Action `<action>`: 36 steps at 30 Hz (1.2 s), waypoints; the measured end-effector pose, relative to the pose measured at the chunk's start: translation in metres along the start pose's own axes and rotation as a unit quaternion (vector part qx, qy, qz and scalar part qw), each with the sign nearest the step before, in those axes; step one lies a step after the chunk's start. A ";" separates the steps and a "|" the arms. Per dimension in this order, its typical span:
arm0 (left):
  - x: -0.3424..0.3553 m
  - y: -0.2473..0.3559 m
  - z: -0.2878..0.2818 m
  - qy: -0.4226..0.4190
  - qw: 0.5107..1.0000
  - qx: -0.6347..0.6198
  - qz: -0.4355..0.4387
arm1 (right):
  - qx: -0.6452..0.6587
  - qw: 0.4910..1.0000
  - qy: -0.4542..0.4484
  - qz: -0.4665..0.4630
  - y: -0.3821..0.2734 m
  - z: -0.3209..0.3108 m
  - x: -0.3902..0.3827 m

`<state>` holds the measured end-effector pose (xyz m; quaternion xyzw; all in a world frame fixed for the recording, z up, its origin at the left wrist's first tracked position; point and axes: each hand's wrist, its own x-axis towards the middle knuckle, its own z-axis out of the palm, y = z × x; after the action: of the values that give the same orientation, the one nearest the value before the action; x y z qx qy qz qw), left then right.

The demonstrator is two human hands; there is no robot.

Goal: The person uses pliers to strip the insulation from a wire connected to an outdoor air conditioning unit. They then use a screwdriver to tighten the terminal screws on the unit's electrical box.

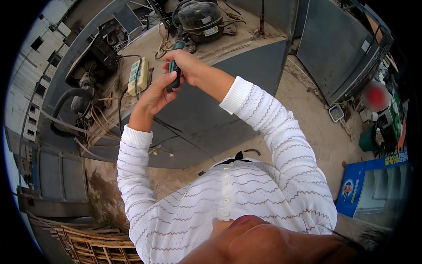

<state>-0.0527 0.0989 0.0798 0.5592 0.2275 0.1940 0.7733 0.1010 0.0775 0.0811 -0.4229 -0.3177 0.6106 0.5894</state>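
Note:
A hand tool [174, 75] with a black and green handle and a metal upper end points up toward a black compressor [200, 22] on the worn top of a grey metal cabinet. My left hand [160, 92] is closed on the lower handle. My right hand [187, 66] is closed round the tool just above it, beside my left thumb. Exactly what kind of tool it is, I cannot tell. A pale power strip [137, 77] with cables lies left of my hands, near the cabinet's front edge.
The grey cabinet [241, 88] stands in front of me. Further machinery [81, 101] with hoses is at the left. A large grey panel [321, 57] stands at the right, above piled items. A blue display case [351, 189] is lower right, and stacked wooden frames [96, 242] lower left.

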 end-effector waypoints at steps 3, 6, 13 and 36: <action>0.000 0.000 -0.002 0.028 0.999 0.008 -0.016 | 0.017 1.000 -0.019 -0.007 -0.002 0.001 -0.003; 0.003 0.000 -0.003 0.044 0.999 0.022 -0.025 | 0.044 0.998 -0.042 -0.028 0.004 -0.005 0.005; -0.002 0.009 0.033 0.116 0.985 0.122 -0.039 | 0.134 0.975 -0.163 -0.064 0.010 -0.023 0.007; 0.009 0.041 0.070 0.214 0.848 0.466 -0.134 | 0.286 0.933 -0.191 -0.104 0.011 -0.017 0.005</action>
<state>-0.0075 0.0612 0.1365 0.7625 0.5234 0.0750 0.3729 0.1115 0.0799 0.0632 -0.0768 -0.2784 0.6800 0.6739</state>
